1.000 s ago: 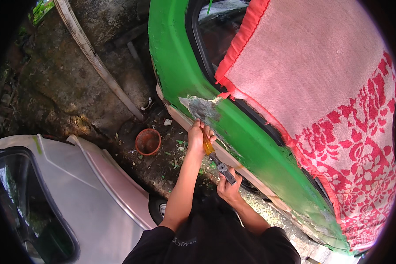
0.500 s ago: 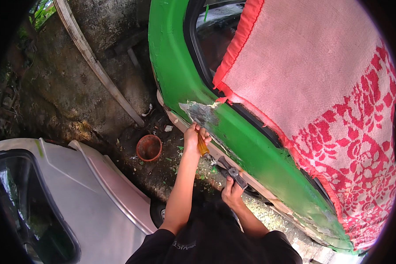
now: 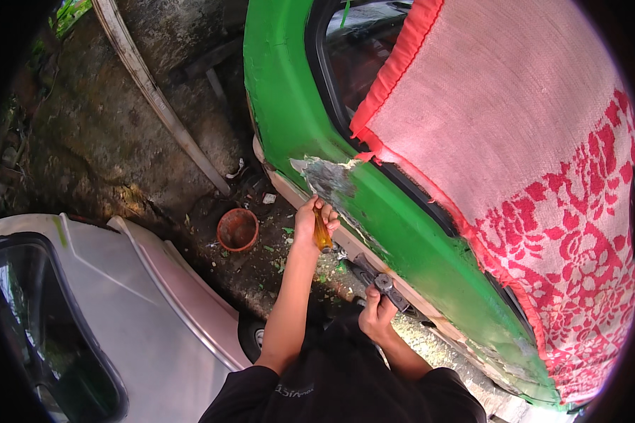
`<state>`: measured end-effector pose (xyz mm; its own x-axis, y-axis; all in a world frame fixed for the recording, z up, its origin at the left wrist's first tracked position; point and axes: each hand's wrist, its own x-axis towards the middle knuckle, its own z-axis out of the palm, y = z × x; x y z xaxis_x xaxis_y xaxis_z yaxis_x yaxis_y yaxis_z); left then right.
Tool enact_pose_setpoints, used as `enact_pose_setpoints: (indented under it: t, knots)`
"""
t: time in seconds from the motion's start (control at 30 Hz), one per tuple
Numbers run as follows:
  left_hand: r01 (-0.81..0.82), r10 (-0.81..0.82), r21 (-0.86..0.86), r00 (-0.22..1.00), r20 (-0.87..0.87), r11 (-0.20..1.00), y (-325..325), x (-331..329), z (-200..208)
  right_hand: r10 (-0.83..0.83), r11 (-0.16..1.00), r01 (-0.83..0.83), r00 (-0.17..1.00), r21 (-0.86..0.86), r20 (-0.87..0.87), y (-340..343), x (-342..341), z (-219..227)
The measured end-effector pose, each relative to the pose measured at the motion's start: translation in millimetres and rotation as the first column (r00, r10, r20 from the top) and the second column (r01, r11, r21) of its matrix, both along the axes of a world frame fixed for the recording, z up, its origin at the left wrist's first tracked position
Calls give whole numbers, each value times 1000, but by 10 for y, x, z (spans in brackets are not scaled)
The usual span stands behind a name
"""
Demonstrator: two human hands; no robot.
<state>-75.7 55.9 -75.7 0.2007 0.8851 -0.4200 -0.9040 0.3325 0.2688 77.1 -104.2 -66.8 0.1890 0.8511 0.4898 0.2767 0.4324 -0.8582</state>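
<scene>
My left hand is wrapped around a screwdriver with a see-through amber handle. Its butt end points back toward me, and its blade is hidden beyond my fingers. That hand is beside the lower side of a green car body, just below a patch of peeled paint with bare grey showing. Lower and to the right, my right hand grips a dark metal hammer, its long head with a round middle seen from above. The hammer's handle is mostly hidden. A gap separates the hammer from the screwdriver.
A pink and red patterned cloth drapes over the green car's window. At left stands a silver-grey car. Between them are a terracotta pot and green and pale flakes on the ground. A long pale strip leans at the back wall.
The hammer has drawn back slightly, down and right, away from the screwdriver's butt end. My left hand stays at nearly the same place, and the view has shifted a little.
</scene>
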Motion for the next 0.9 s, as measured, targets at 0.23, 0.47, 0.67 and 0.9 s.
enact_pose_setpoints:
  t: [0.23, 0.47, 0.67, 0.9]
  knots:
    - [-34, 36, -35, 998, 53, 999, 56, 40, 60, -12, 985, -27, 975, 171, 223, 43, -13, 282]
    - [-39, 43, -51, 995, 86, 998, 168, -6, -43, 15, 999, -1, 903, -33, 430, 224, -63, 194]
    - [-56, 56, -4, 997, 55, 998, 107, 42, -33, -115, 987, 105, 990, 121, 81, 50, 15, 183]
    - [-13, 16, -27, 993, 115, 1000, 25, 45, 18, -69, 992, 32, 945, 121, 318, 118, -1, 251]
